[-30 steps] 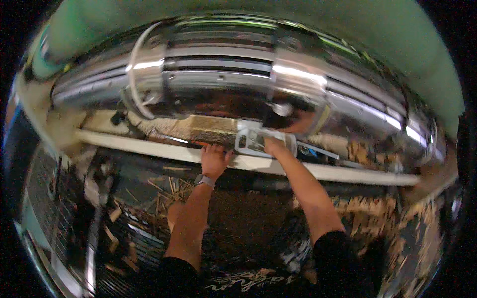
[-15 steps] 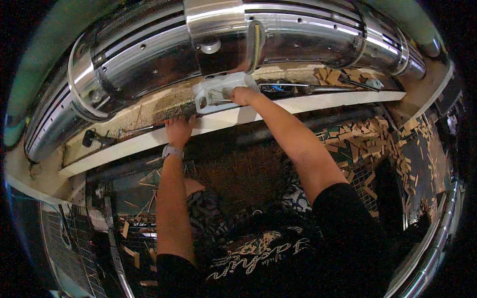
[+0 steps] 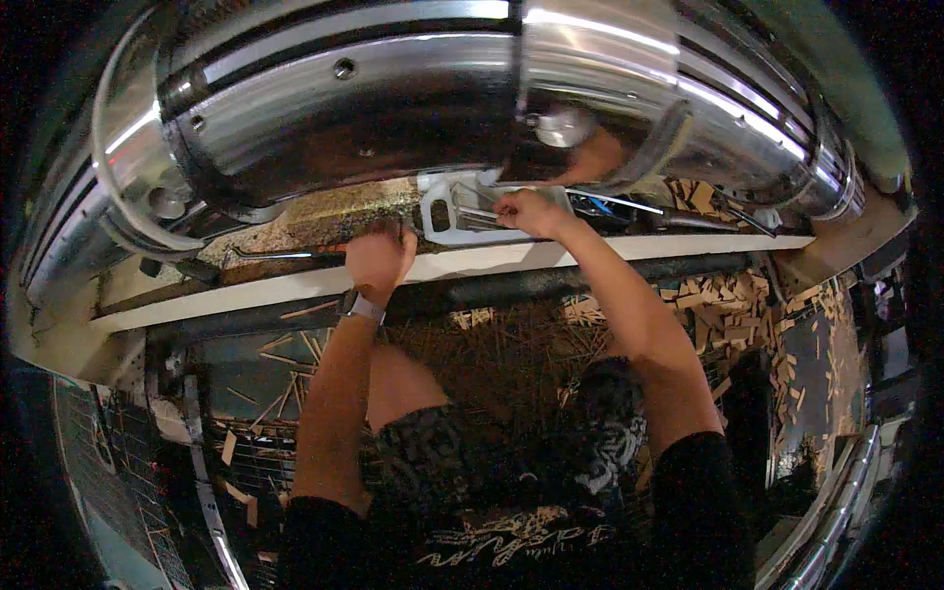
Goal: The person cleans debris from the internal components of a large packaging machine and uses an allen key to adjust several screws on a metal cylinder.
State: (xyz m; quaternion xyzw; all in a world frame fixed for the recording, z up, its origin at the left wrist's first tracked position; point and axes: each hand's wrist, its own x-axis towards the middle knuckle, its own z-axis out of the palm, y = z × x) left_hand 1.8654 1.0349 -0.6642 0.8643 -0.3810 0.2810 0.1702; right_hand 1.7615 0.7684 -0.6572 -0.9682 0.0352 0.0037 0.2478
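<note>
My right hand (image 3: pixel 534 212) is over a white plastic container (image 3: pixel 438 221), which looks like a jug with its side cut open. Its fingertips are pinched together above several thin metal pieces (image 3: pixel 474 214) inside. Whether one of these is in the pinch is too small to see. To the left of the container, my left hand (image 3: pixel 378 260) is at the pale ledge (image 3: pixel 285 288), with a watch (image 3: pixel 366 306) on its wrist. Its fingers are blurred and partly turned away. Beside it lies a thin metal rod tool with an orange end (image 3: pixel 324 253).
A large shiny metal cylinder (image 3: pixel 344 108) with bolt holes spans the space just above my hands. Behind the ledge lie a long metal rod (image 3: pixel 615 202) and cardboard scraps (image 3: pixel 694 195). More cardboard scraps (image 3: pixel 723 305) are heaped below at right, with thin strips (image 3: pixel 295 364) at left.
The view has come closer to the cylinder and container. My left hand, earlier with fingers spread on the ledge, looks more curled. My right hand stays at the container, its fingertips now pinched.
</note>
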